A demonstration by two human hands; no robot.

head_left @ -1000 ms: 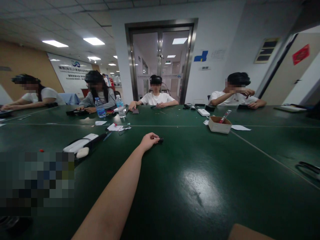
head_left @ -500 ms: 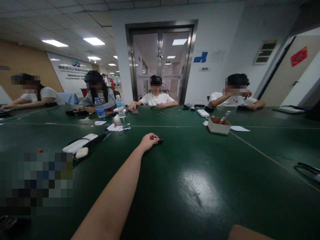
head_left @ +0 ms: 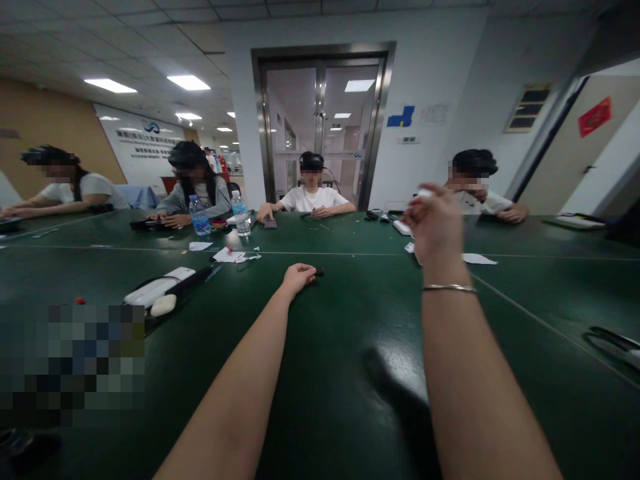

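On the green table, my left hand (head_left: pixel 299 275) is closed with its fingertips on a small black object (head_left: pixel 319 272). The hand covers much of that object, so its kind does not show. My right hand (head_left: pixel 436 223) is up above the table at the right, a metal bangle (head_left: pixel 450 288) around its wrist. Motion blurs its fingers, and a pale patch shows near the fingertips; whether it holds something I cannot make out. Behind this hand, the box is hidden from view.
Two water bottles (head_left: pixel 200 217) and scraps of paper (head_left: pixel 229 255) stand or lie at the left back. Nearer lie a white power strip (head_left: pixel 159 287) and a cream-coloured piece (head_left: pixel 164 305). Several people sit across the table (head_left: pixel 345 320). A cable (head_left: pixel 610 340) lies far right.
My right hand and forearm have come up from the bottom edge to the right middle, in front of the box. My left hand stays at the black object, shifted slightly.
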